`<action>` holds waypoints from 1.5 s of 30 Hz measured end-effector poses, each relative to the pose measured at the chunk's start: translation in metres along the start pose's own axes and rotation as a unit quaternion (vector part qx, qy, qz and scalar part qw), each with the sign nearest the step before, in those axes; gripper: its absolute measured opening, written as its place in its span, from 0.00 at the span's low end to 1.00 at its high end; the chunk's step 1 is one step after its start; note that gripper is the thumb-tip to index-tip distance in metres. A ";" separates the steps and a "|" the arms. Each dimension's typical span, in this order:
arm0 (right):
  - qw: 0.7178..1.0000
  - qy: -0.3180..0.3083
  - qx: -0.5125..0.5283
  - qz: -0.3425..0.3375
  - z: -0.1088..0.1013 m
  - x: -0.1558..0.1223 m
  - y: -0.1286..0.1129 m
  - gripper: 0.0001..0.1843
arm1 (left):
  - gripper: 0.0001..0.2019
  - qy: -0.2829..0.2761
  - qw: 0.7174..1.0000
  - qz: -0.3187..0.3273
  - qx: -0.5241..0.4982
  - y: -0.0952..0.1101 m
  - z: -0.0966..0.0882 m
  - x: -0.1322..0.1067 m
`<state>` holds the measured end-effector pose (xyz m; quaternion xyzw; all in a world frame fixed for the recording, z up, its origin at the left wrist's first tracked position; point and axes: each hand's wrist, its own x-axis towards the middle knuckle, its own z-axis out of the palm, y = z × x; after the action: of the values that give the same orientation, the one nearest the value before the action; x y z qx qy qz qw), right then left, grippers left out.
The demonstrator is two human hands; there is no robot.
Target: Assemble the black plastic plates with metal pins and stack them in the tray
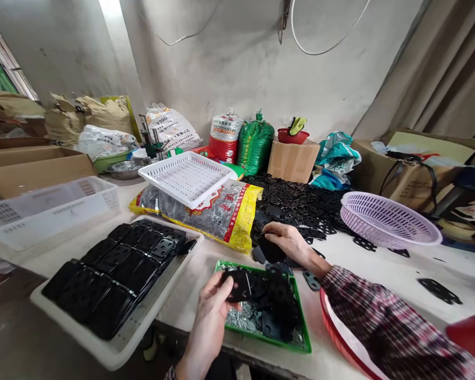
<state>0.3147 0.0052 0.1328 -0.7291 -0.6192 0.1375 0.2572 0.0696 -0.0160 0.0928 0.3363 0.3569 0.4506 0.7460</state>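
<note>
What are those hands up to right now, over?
Left hand gripping a black perforated plate. Right hand on black plates at the heap's edge. Green tray of screws between them, nothing blocking.

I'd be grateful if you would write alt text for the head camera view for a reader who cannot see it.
A person's left hand holds a black perforated plate above a green tray of plates and small metal parts, while the right hand rests on a heap of black plates. Rows of black plates fill a white tray at left.
</note>
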 end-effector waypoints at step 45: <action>0.815 0.192 0.528 0.140 0.061 -0.158 -0.064 0.20 | 0.16 -0.030 0.951 0.103 0.290 -0.032 0.037 -0.037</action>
<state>0.1986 -0.1293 0.0984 -0.5722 -0.2805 0.3346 0.6942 0.1013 -0.0684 0.0940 0.5866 0.4134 0.3912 0.5762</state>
